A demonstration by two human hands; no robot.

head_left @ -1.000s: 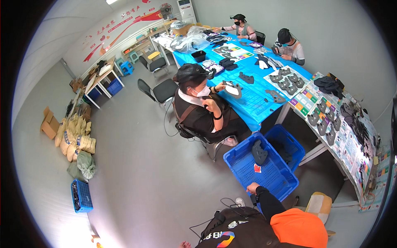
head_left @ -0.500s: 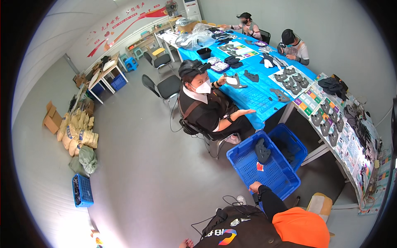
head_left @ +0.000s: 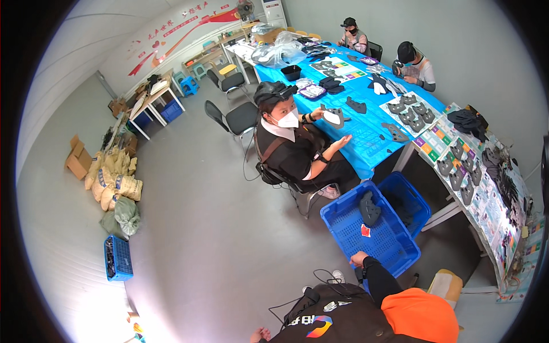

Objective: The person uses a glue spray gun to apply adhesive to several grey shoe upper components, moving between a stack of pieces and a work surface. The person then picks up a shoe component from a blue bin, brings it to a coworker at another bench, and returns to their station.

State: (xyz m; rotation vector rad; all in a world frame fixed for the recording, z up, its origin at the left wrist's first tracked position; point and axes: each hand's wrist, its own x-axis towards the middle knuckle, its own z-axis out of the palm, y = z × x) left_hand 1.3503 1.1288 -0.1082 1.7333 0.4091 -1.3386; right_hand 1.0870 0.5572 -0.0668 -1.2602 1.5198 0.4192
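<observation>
My right hand (head_left: 359, 259) is closed at the near left corner of a blue plastic crate (head_left: 337, 227), its fingers seemingly curled on the rim. Inside the crate are a dark grey moulded piece (head_left: 370, 209) and a small red-and-white card (head_left: 365, 230). Low in the picture, my left hand (head_left: 261, 335) hangs by my side, partly cut off. Its fingers look loosely apart and nothing shows in them. A seated co-worker (head_left: 291, 143) faces me, holding a grey piece with a white patch (head_left: 333, 118) and turning the other palm up.
A second blue crate (head_left: 422, 207) stands behind the first. Grey pieces lie on the blue-covered table (head_left: 366, 150) and the printed side table (head_left: 437, 151). Two more people sit beyond. Chairs (head_left: 240, 119), sacks (head_left: 117, 182) and another crate (head_left: 122, 260) stand to the left.
The whole view has shifted slightly, so things sit a little further right and lower. The seated co-worker's held piece has turned. The farthest person's outstretched arm has drawn in.
</observation>
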